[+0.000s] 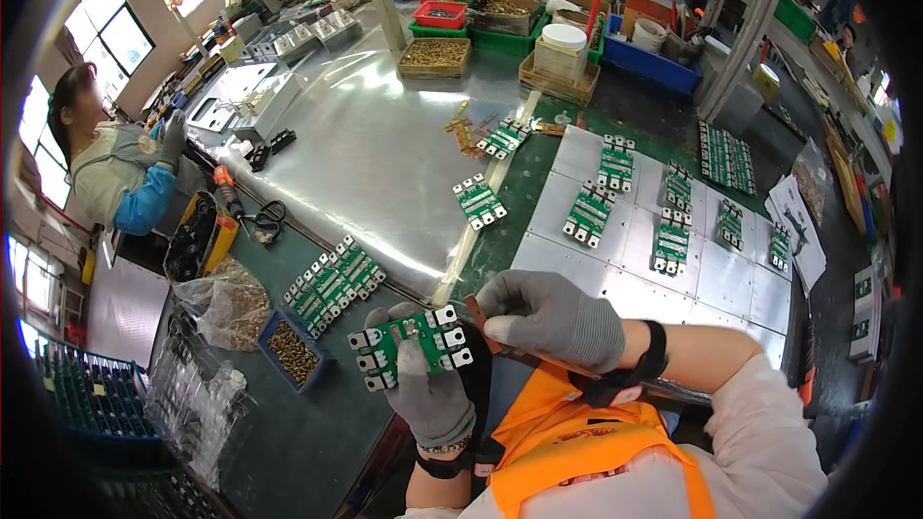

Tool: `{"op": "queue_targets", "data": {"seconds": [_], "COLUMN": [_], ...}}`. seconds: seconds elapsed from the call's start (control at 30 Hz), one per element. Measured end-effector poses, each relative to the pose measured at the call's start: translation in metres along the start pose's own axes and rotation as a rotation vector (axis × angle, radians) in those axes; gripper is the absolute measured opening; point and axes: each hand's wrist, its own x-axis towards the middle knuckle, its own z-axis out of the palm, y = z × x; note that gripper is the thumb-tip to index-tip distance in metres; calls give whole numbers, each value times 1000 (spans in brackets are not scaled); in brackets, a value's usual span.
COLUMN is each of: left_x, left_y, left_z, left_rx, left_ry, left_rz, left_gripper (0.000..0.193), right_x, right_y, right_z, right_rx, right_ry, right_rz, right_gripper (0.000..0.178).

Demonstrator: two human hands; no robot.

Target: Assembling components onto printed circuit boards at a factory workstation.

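My left hand point(435, 402), in a grey glove, holds up a green circuit board point(383, 350) with silver terminal blocks along its two sides. The thumb lies across the board's middle. Just right of it, my right hand point(562, 315), gloved too, is closed on a copper-coloured strip point(476, 313); the fingers hide part of this strip. The strip's end is near the board but apart from it. Left of my hands lies a group of similar boards point(336, 286) on the dark green bench. Two single boards, one nearer point(479, 202) and one farther point(506, 138), lie ahead.
Silver plates point(630, 233) bearing several boards lie to the right. A blue tray of brass-coloured parts point(293, 354), a plastic bag point(227, 303), scissors point(269, 219) and an electric screwdriver point(229, 190) lie left. A co-worker point(120, 168) is at the far left. Parts bins point(435, 58) stand at the back.
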Motion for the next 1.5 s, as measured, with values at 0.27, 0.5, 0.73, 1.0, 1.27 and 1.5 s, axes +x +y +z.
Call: {"op": "queue_targets", "data": {"seconds": [0.27,0.5,0.73,1.0,1.27,1.5], "left_x": [-20,-25,-25,-35,-29,-34], "left_y": [-6,-4,-2,-5,5,8], "left_z": [26,30,29,15,6,8], "left_rx": [-3,12,-2,508,720,-83], "left_ry": [-36,-62,-135,-83,-251,-221], "left_rz": [-18,-28,-16,63,466,-36], "left_gripper": [49,52,50,42,24,39], "right_x": [-24,-40,-48,-56,-50,-48], "right_y": [16,15,9,18,11,18], "right_z": [12,13,10,15,40,45], "right_rx": [97,1,79,77,-12,-109], "right_ry": [124,209,142,152,216,188], "right_rz": [-57,-115,-103,-203,-275,-335], "right_gripper": [24,22,23,21,9,20]}}
